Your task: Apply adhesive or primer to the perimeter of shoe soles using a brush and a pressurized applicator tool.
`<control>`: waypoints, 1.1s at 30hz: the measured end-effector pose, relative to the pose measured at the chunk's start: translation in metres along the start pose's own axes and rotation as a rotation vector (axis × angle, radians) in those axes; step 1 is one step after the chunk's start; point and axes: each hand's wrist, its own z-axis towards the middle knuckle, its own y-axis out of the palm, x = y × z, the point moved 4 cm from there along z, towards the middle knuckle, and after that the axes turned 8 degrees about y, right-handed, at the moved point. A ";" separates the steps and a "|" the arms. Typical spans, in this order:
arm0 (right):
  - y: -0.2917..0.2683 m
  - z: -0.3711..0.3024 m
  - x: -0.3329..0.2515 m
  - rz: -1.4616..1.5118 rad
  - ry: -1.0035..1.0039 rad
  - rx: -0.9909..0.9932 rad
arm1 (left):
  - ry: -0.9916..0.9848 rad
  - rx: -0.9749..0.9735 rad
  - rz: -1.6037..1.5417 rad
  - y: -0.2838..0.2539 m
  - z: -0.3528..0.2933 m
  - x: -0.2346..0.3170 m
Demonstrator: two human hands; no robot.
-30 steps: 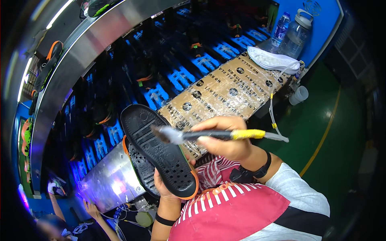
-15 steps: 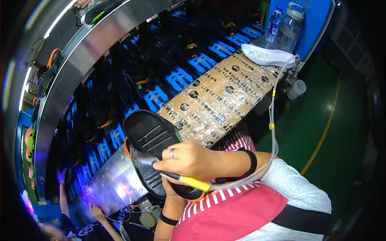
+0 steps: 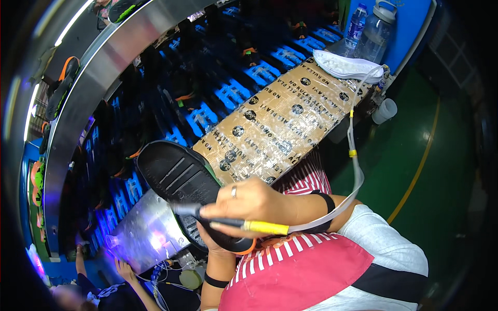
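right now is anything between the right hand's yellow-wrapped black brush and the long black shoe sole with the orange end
Nothing visible stands between them: the brush, its tip blurred, overlaps the sole in view, though contact is unclear. The bare left hand holds the sole near its orange end, below the tip.

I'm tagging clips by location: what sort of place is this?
Probably a shoe factory: a black sole in the left hand, a brush in the right hand, and a row of blue fixtures.
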 end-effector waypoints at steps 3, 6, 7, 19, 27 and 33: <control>0.007 -0.003 0.007 -0.074 0.008 -0.012 | 0.025 0.098 -0.059 -0.012 0.002 0.001; 0.020 -0.009 -0.003 -0.006 -0.099 -0.223 | -0.015 -0.043 -0.120 -0.018 0.002 0.002; 0.021 -0.012 -0.002 0.095 -0.055 -0.222 | -0.027 0.019 -0.039 -0.014 0.008 0.005; 0.024 -0.015 -0.004 0.392 0.065 -0.234 | 0.165 -0.146 -0.112 0.002 0.026 0.038; 0.037 -0.020 0.004 0.584 0.222 -0.400 | 0.265 -0.262 -0.123 0.017 0.026 0.060; 0.035 -0.021 0.014 0.470 0.274 -0.415 | 0.240 -0.207 -0.070 0.010 0.025 0.073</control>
